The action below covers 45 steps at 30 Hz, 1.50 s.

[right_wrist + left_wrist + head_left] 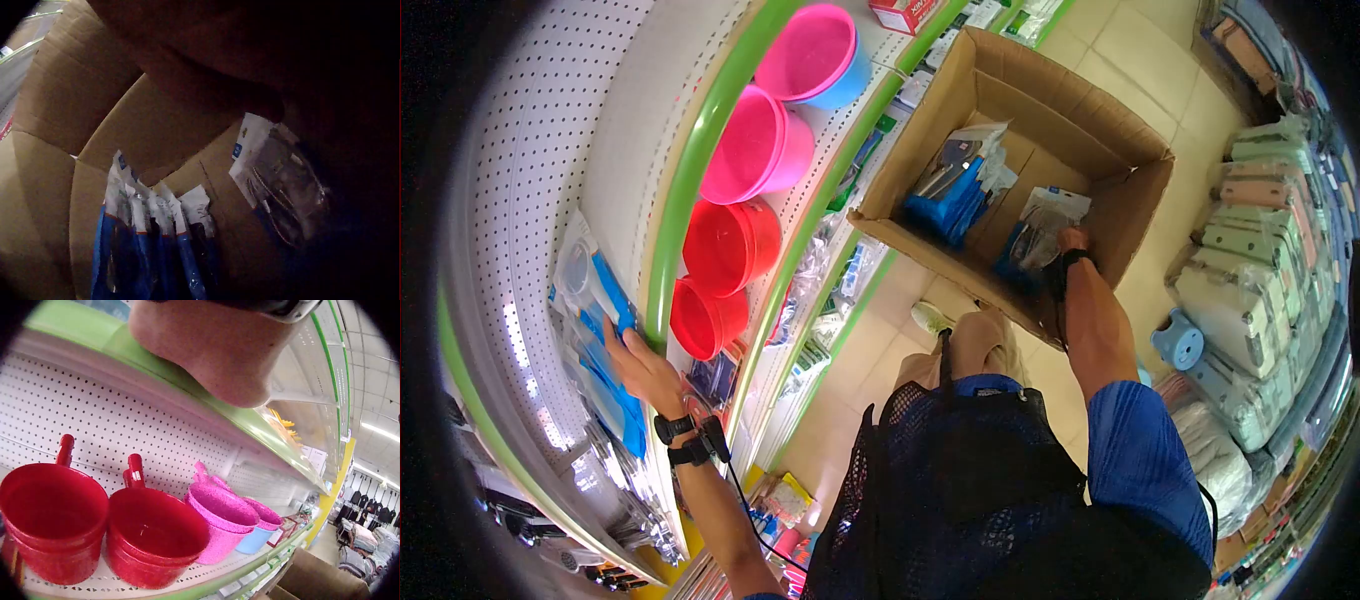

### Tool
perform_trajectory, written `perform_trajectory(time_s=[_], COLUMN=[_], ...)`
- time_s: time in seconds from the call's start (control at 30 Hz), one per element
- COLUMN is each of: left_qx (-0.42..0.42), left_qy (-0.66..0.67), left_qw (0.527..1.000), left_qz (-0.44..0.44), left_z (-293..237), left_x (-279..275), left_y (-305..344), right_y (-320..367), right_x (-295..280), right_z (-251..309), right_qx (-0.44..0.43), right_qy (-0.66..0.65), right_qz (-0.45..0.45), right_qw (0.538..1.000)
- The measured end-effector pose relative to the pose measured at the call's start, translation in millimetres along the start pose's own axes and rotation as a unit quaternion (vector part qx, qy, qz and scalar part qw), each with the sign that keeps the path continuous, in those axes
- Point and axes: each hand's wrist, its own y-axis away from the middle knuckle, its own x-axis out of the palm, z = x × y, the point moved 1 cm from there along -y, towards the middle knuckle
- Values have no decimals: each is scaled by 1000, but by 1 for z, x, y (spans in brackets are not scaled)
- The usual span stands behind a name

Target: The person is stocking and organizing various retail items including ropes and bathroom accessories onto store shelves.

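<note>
In the head view my left hand [643, 370] lies with straightened fingers against blue-and-clear packets [608, 335] at the shelf edge. Its heel appears large at the top of the left wrist view, over the green shelf rim [94, 331]. My right hand [1072, 240] reaches inside an open cardboard box [1130, 130]. There it pinches the top edge of a clear plastic packet [281, 181] with a white header and blue lower part. Most of this hand is dark in the right wrist view. Several similar blue packets [960, 190] stand in a row beside it in the box.
Red dippers [53, 506] and pink dippers [222, 509] stand on the shelf below my left hand. Lower shelves carry small packaged goods. Wrapped light-coloured bundles [1250, 250] are stacked at the right, near a blue stool [1178, 340] on the tiled floor [880, 330].
</note>
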Motion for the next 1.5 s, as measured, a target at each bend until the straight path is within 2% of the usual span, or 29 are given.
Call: perform_trajectory(time_s=[0.1,0.17,0.2,0.23,0.3,0.33,0.37,0.4,0.43,0.5,0.57,0.6,0.63,0.67,0.8,0.9,0.97,1.1,1.2,1.27,1.3,1.37,1.43,1.47,1.5], left_qx=[-29,-9,-2,-41,-14,-18,-23,-9,6,-4,-16,-22,-46,-70,-106,-84,-95,-132,-175,-206,-203,-187,-170,-155,-153], left_qy=[11,20,-10,-9,15,20,27,36,48,56,71,72,87,103,63,18,16,38,90,240,243,335,370,403,404], left_qw=[999,1000,1000,999,1000,1000,999,999,999,998,997,997,995,991,991,996,995,989,978,948,948,923,912,900,900], left_qz=[7,6,5,20,-12,-5,1,-8,-16,-5,2,-12,13,38,51,9,15,53,69,18,18,-33,-48,-62,-62], left_z=[2,8,19,17,21,21,19,14,11,12,15,14,13,11,3,2,-2,2,12,26,27,27,18,10,-1], left_x=[-2,0,5,4,7,5,2,-1,-4,-6,-8,-12,-15,-18,-20,-12,-16,-18,-19,-16,-16,-17,-25,-32,-41], left_y=[0,0,0,0,2,1,-1,-2,-2,-2,-5,-8,-10,-13,-26,-35,-44,-58,-63,-65,-65,-62,-55,-51,-46], right_y=[-2,-10,-15,-34,23,38,49,62,80,79,121,135,145,153,181,199,222,243,257,280,288,298,318,326,335], right_x=[-12,-19,-21,-15,-116,-134,-159,-185,-212,-216,-258,-275,-285,-295,-319,-334,-351,-366,-377,-394,-400,-406,-420,-426,-432], right_z=[-1,-1,-1,2,41,50,63,77,99,101,132,138,141,146,156,165,174,188,202,218,227,246,273,285,298], right_qx=[9,-4,-31,-109,-151,-208,-140,-69,135,8,35,-3,-41,-34,-55,-83,-109,-135,-200,-232,-262,-287,-354,-354,-377], right_qy=[-24,-31,-14,76,18,10,-201,-411,-729,-745,-764,-781,-795,-774,-757,-753,-744,-751,-733,-723,-712,-709,-677,-678,-680], right_qz=[-25,-48,-65,-84,-83,-166,-131,-129,36,63,-12,9,30,20,39,57,47,78,83,89,98,116,172,170,191], right_qw=[999,998,997,988,985,964,961,900,670,664,644,624,604,632,650,650,658,641,645,644,644,633,622,622,599])
